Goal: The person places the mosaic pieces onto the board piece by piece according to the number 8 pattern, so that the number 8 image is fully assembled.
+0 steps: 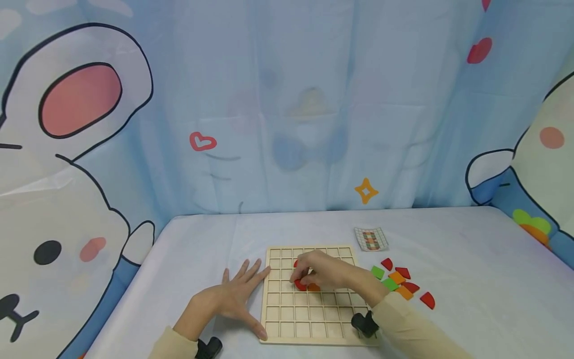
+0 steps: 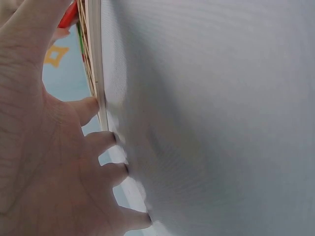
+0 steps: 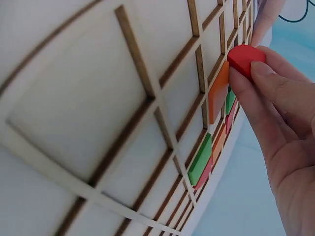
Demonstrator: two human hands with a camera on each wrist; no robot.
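A wooden grid board (image 1: 309, 315) lies on the white table. My left hand (image 1: 234, 297) is spread flat beside it, thumb and a fingertip at its left edge; the left wrist view shows the fingertips down on the cloth. Over the board's upper middle, my right hand (image 1: 324, 270) pinches a red round-edged block (image 3: 246, 60) between thumb and fingers. Just beside that block, an orange square block (image 3: 219, 93) sits in the grid. Farther along are a green block (image 3: 200, 161) and more red and orange ones, partly hidden in the head view by the right hand.
Right of the board, several loose red, green and orange pieces (image 1: 396, 277) lie scattered. A small card with a printed coloured grid pattern (image 1: 371, 240) lies behind them. A blue cartoon curtain (image 1: 305, 189) hangs along the table's far edge.
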